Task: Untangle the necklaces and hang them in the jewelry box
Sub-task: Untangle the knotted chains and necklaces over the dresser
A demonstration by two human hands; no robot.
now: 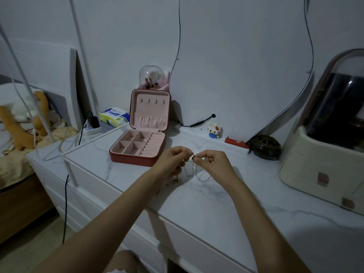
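Both hands pinch thin chain between fingertips: left hand (175, 157), right hand (211, 161), nearly touching. The necklaces (194, 172) dangle in loops above the bench (206, 201); how many I cannot tell. Just behind, one jewelry box (140, 141) stands open, four hooks (152, 101) in its lid.
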